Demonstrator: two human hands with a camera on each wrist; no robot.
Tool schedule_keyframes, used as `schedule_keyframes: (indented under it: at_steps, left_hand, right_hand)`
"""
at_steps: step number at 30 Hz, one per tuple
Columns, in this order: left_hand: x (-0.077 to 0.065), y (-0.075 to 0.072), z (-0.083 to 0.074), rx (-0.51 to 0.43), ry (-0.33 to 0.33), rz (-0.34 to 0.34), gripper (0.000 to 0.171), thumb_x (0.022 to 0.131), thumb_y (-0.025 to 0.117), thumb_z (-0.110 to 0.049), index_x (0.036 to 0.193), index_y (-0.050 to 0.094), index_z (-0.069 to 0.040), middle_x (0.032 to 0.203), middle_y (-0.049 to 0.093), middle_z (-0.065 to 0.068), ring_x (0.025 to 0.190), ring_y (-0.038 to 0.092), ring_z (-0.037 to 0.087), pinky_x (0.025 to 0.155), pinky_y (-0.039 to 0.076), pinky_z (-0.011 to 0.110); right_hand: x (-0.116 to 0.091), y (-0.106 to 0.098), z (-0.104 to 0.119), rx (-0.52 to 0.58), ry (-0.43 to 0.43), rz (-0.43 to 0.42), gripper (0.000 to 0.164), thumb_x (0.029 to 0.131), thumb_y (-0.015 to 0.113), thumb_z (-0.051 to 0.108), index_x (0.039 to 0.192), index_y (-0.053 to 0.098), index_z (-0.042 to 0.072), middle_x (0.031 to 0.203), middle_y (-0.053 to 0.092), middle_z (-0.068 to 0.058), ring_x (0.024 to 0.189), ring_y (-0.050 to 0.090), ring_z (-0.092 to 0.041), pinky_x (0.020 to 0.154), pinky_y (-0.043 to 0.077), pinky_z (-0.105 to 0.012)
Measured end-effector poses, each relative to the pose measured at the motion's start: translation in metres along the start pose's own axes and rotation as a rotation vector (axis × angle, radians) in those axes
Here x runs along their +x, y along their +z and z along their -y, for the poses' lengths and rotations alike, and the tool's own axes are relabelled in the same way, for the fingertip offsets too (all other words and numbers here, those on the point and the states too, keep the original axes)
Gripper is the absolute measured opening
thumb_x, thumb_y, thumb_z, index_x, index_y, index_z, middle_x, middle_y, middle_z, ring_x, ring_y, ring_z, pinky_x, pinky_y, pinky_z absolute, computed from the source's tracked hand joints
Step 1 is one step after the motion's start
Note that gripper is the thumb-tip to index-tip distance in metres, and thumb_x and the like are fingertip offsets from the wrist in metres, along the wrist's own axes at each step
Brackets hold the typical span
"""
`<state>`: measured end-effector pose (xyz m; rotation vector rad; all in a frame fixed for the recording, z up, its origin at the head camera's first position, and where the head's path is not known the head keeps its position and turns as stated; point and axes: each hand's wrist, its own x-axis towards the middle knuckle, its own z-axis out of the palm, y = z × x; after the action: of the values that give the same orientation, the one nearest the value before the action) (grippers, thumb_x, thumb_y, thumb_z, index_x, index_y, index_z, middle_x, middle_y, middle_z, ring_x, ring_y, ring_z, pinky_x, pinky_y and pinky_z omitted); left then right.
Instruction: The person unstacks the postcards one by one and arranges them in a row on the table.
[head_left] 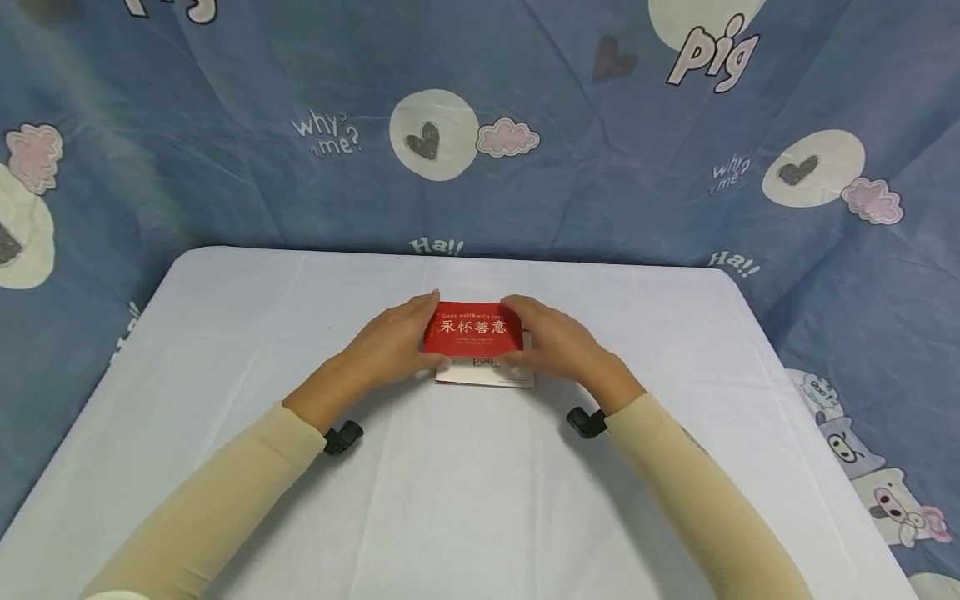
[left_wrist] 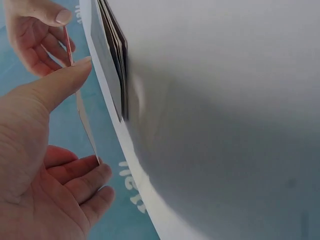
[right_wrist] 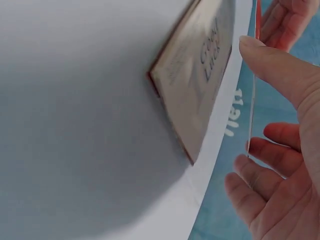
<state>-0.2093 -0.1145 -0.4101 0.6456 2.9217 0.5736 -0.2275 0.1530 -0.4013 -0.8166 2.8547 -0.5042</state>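
Red envelope (head_left: 473, 328) held just above the stack of envelopes (head_left: 486, 372), left hand (head_left: 396, 337) pinching its left end with thumb and fingers, right hand (head_left: 553, 339) pinching its right end, white table (head_left: 480, 500) beneath the stack.

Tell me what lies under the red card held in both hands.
Under the red printed card, a small stack of pale cards lies on the white table. Its far part is covered; the count is unclear.

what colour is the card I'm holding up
Red with white lettering; the card shows best in the head view.
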Motion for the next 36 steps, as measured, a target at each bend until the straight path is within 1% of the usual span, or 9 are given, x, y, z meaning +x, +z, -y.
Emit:
schedule_keyframes:
  at_steps: [5,8,14,19,25,29,32,34,36]
  left_hand:
    - [0.002,-0.010,0.012,-0.002,-0.003,-0.025,0.102,0.078,0.080,-0.038,0.152,0.021,-0.001,0.153,0.030,0.016,0.137,0.034,0.033,0.109,0.034,0.049]
    - [0.004,-0.016,0.019,-0.020,-0.005,-0.041,0.102,0.079,0.080,-0.035,0.153,0.019,-0.001,0.153,0.031,0.017,0.136,0.035,0.033,0.107,0.035,0.049]
    - [0.014,-0.022,0.029,-0.063,-0.001,-0.038,0.106,0.080,0.079,-0.032,0.154,0.009,-0.002,0.153,0.030,0.018,0.135,0.035,0.032,0.108,0.035,0.047]
    - [0.022,-0.028,0.034,-0.081,0.007,-0.039,0.106,0.080,0.079,-0.031,0.154,0.009,-0.001,0.154,0.028,0.018,0.136,0.034,0.032,0.109,0.034,0.047]
    - [0.031,-0.033,0.043,-0.102,-0.021,-0.015,0.107,0.081,0.078,-0.033,0.154,0.007,-0.001,0.155,0.027,0.018,0.136,0.034,0.033,0.109,0.034,0.049]
    - [0.039,-0.036,0.053,-0.118,-0.050,0.004,0.106,0.082,0.076,-0.035,0.154,0.006,-0.002,0.156,0.023,0.017,0.139,0.030,0.034,0.110,0.030,0.050]
    - [0.044,-0.036,0.060,-0.133,-0.072,0.016,0.107,0.081,0.076,-0.036,0.155,0.005,-0.004,0.157,0.022,0.015,0.138,0.029,0.033,0.110,0.029,0.051]
    - [0.047,-0.035,0.065,-0.137,-0.088,0.027,0.108,0.081,0.077,-0.038,0.155,0.005,-0.006,0.157,0.022,0.015,0.138,0.029,0.033,0.110,0.030,0.053]
    - [0.048,-0.033,0.070,-0.138,-0.106,0.038,0.109,0.080,0.077,-0.038,0.155,0.005,-0.008,0.157,0.022,0.014,0.137,0.029,0.033,0.109,0.030,0.053]
  right_hand:
    - [0.019,-0.003,0.009,-0.007,-0.005,0.000,0.082,0.078,0.078,0.040,0.146,0.037,0.018,0.145,0.043,0.001,0.128,0.043,-0.016,0.099,0.045,-0.039]
    - [0.029,-0.006,0.013,-0.012,-0.003,-0.004,0.082,0.080,0.077,0.039,0.147,0.036,0.018,0.147,0.041,0.000,0.131,0.041,-0.017,0.102,0.043,-0.040]
    - [0.043,-0.009,0.016,-0.001,0.003,-0.002,0.082,0.082,0.076,0.035,0.149,0.034,0.016,0.151,0.037,-0.002,0.137,0.036,-0.019,0.108,0.037,-0.040]
    - [0.056,-0.008,0.016,-0.004,0.012,-0.007,0.084,0.082,0.076,0.039,0.150,0.033,0.016,0.152,0.036,-0.001,0.137,0.035,-0.019,0.109,0.036,-0.038]
    - [0.071,-0.008,0.018,-0.004,0.017,-0.015,0.083,0.080,0.076,0.040,0.148,0.035,0.015,0.147,0.042,-0.002,0.129,0.042,-0.018,0.105,0.040,-0.039]
    - [0.080,-0.007,0.018,0.018,0.014,-0.010,0.079,0.081,0.075,0.039,0.145,0.038,0.015,0.136,0.049,0.000,0.117,0.048,-0.016,0.099,0.045,-0.037]
    - [0.086,-0.006,0.018,0.042,0.016,-0.004,0.074,0.081,0.074,0.037,0.142,0.040,0.015,0.127,0.053,0.002,0.109,0.050,-0.014,0.095,0.047,-0.034]
    - [0.090,-0.005,0.020,0.055,0.020,0.002,0.071,0.082,0.074,0.035,0.141,0.041,0.015,0.125,0.053,0.002,0.108,0.050,-0.014,0.095,0.046,-0.034]
    - [0.094,-0.004,0.022,0.062,0.027,0.008,0.071,0.082,0.075,0.033,0.142,0.041,0.014,0.129,0.052,0.001,0.110,0.050,-0.014,0.097,0.045,-0.033]
